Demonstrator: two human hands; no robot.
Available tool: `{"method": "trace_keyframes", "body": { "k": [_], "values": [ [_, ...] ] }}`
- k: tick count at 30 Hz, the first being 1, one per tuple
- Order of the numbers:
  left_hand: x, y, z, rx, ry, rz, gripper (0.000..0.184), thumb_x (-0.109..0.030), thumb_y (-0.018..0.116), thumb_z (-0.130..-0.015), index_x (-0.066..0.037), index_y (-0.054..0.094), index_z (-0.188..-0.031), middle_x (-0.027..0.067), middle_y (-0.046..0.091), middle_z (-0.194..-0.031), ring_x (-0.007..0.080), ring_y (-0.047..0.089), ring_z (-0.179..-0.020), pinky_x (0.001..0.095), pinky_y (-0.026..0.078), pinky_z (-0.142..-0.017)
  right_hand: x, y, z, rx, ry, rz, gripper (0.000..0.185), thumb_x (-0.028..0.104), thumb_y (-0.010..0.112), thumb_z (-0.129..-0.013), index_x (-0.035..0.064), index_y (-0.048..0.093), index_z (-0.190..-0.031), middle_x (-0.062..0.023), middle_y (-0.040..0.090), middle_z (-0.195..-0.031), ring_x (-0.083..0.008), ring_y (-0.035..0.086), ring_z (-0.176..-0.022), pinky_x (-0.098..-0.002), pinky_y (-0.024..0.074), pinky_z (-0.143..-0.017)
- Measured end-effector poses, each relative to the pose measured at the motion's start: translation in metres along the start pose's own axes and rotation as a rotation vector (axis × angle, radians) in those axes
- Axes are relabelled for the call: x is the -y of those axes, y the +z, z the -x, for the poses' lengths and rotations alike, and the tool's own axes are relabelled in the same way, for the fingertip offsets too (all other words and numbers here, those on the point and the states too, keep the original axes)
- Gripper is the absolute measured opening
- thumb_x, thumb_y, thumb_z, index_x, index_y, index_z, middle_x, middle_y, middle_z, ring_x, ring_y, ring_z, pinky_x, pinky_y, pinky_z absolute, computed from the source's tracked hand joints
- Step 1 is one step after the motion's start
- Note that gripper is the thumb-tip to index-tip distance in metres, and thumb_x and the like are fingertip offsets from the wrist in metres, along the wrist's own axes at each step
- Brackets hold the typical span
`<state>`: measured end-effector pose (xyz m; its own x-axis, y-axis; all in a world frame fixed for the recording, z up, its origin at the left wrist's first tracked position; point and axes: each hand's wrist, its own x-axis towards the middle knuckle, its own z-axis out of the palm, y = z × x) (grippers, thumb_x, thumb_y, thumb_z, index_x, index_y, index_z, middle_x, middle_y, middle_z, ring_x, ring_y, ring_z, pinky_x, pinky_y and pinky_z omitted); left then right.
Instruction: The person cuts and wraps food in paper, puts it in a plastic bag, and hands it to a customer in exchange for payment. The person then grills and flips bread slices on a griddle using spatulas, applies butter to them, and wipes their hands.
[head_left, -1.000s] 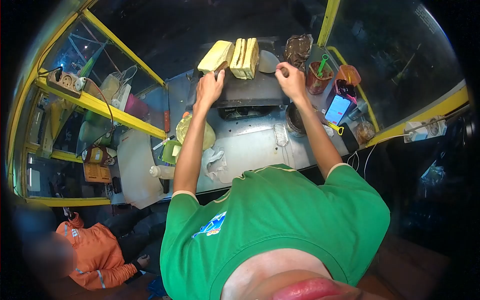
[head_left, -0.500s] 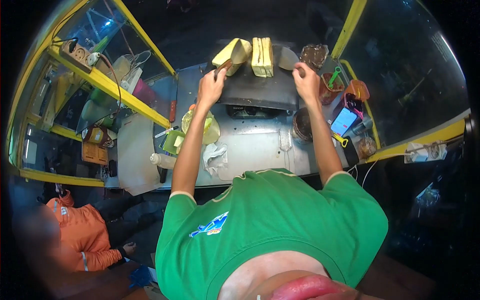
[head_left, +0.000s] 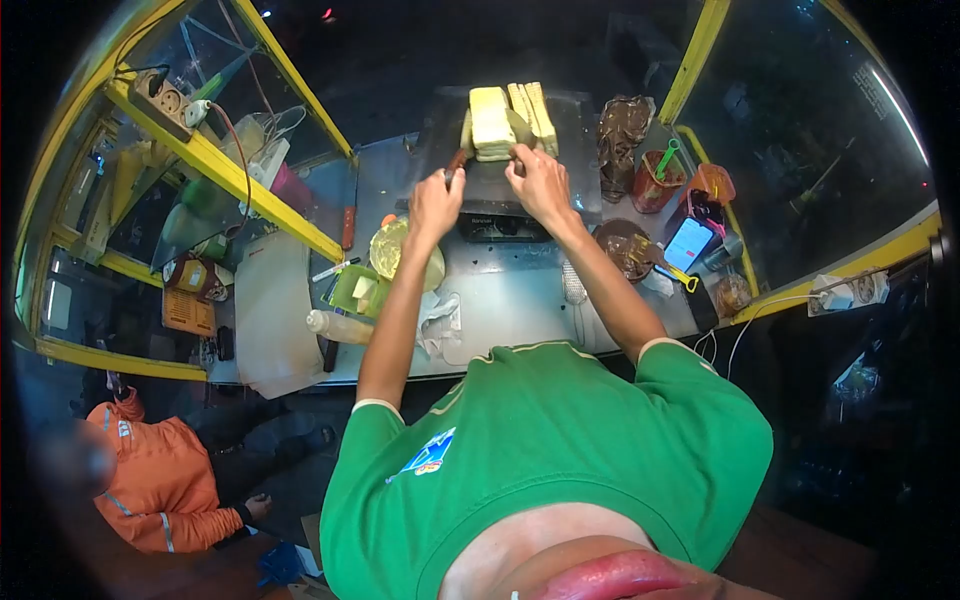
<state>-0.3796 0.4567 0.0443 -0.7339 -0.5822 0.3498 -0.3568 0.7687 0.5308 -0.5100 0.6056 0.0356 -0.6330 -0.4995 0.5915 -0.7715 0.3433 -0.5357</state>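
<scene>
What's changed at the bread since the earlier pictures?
The right hand moved left, bringing its spatula from outside the right bread stack to between the stacks. The left bread stack shifted right, narrowing the gap. The left hand kept its brown handle, the right its spatula; the phone stayed put.

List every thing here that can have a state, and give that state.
Left hand: closed on the left scraper
Right hand: closed on the right scraper
Wider bread stack: on the griddle, between the scrapers
Narrower bread stack: on the griddle, separated into slices
Phone: screen lit
Bottle: lying on its side
Pot of brown spread: open
Stove: lit or not, cannot tell
</scene>
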Motion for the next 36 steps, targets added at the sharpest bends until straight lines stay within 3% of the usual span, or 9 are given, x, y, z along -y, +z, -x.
{"method": "trace_keyframes", "body": {
  "k": [5,9,14,18,21,27,28,31,36],
  "values": [
    [-0.004,0.001,0.007,0.042,0.014,0.05,0.043,-0.039,0.05,-0.096,0.0,0.066,-0.085,0.0234,0.065,-0.073,0.042,0.065,-0.072,0.0478,0.048,-0.066,0.001,-0.029,-0.001,0.041,0.008,0.057,0.02,0.018,0.064,-0.084,0.0076,0.065,-0.101,-0.0161,0.065,-0.079,-0.0349,0.065,-0.075,-0.0441,0.0512,-0.068],
    [-0.012,-0.047,0.024,0.094,-0.143,0.3,0.049,-0.043,0.049,-0.096,-0.001,0.066,-0.08,0.0069,0.062,-0.059,0.0168,0.063,-0.058,0.0328,0.046,-0.056,-0.004,-0.069,0.017,0.017,0.066,-0.167,0.018,0.018,0.062,-0.086,0.0068,0.068,-0.099,-0.0132,0.069,-0.076,-0.0257,0.069,-0.07,-0.0371,0.0546,-0.066],
    [0.001,-0.074,0.039,-0.03,-0.163,0.317,0.042,-0.037,0.052,-0.096,0.001,0.065,-0.083,0.0085,0.063,-0.061,0.0197,0.063,-0.057,0.0358,0.047,-0.056,-0.06,-0.087,0.039,0.05,0.61,-0.701,0.023,0.018,0.061,-0.088,-0.0051,0.066,-0.088,-0.0095,0.062,-0.059,-0.0123,0.055,-0.04,-0.0259,0.0429,-0.035],
    [0.011,-0.046,0.037,-0.039,-0.045,0.283,0.039,-0.034,0.052,-0.098,0.0,0.064,-0.085,0.0066,0.058,-0.059,0.0158,0.058,-0.056,0.0332,0.043,-0.054,-0.062,-0.031,0.022,-0.011,0.706,-0.745,0.022,0.018,0.059,-0.089,-0.0024,0.065,-0.087,-0.0077,0.06,-0.059,-0.0113,0.054,-0.042,-0.0252,0.045,-0.038],
    [0.004,-0.034,0.038,-0.062,0.02,0.063,0.039,-0.036,0.052,-0.096,0.001,0.063,-0.086,0.0256,0.062,-0.071,0.0455,0.062,-0.071,0.0492,0.046,-0.061,-0.06,0.023,-0.005,-0.049,0.757,-0.825,0.023,0.019,0.059,-0.09,-0.0035,0.065,-0.093,-0.0095,0.062,-0.06,-0.0132,0.057,-0.043,-0.027,0.0485,-0.041],
    [0.032,-0.056,0.022,-0.042,-0.085,0.166,0.042,-0.038,0.051,-0.096,0.001,0.065,-0.09,0.0258,0.064,-0.074,0.0469,0.062,-0.075,0.0495,0.047,-0.065,-0.013,-0.009,-0.006,-0.153,0.056,-0.211,0.025,0.024,0.064,-0.084,0.0008,0.071,-0.087,-0.0143,0.067,-0.063,-0.0194,0.066,-0.05,-0.0357,0.0521,-0.054],
    [0.051,-0.05,0.017,-0.088,-0.037,0.137,0.043,-0.039,0.051,-0.098,-0.001,0.064,-0.08,0.0064,0.058,-0.06,0.0146,0.059,-0.058,0.0319,0.044,-0.055,-0.012,-0.022,-0.001,-0.087,0.225,-0.309,0.024,0.024,0.064,-0.084,0.0004,0.071,-0.086,-0.0134,0.067,-0.062,-0.0187,0.065,-0.049,-0.0343,0.0519,-0.052],
    [0.063,-0.051,0.008,0.034,-0.126,0.322,0.046,-0.042,0.051,-0.096,0.001,0.065,-0.083,0.0129,0.063,-0.064,0.0269,0.064,-0.061,0.0388,0.047,-0.059,-0.028,-0.026,0.0,0.034,0.603,-0.503,0.024,0.021,0.063,-0.085,-0.001,0.071,-0.087,-0.0103,0.065,-0.058,-0.0159,0.063,-0.045,-0.0295,0.051,-0.045],
    [0.048,-0.048,0.009,0.086,-0.102,0.274,0.045,-0.039,0.052,-0.096,-0.001,0.064,-0.076,0.0067,0.059,-0.058,0.0168,0.06,-0.057,0.0338,0.045,-0.056,-0.027,0.008,-0.023,0.035,0.64,-0.686,0.024,0.02,0.061,-0.085,-0.0024,0.069,-0.085,-0.0086,0.066,-0.061,-0.014,0.063,-0.047,-0.0273,0.0507,-0.044]
  ]
}}
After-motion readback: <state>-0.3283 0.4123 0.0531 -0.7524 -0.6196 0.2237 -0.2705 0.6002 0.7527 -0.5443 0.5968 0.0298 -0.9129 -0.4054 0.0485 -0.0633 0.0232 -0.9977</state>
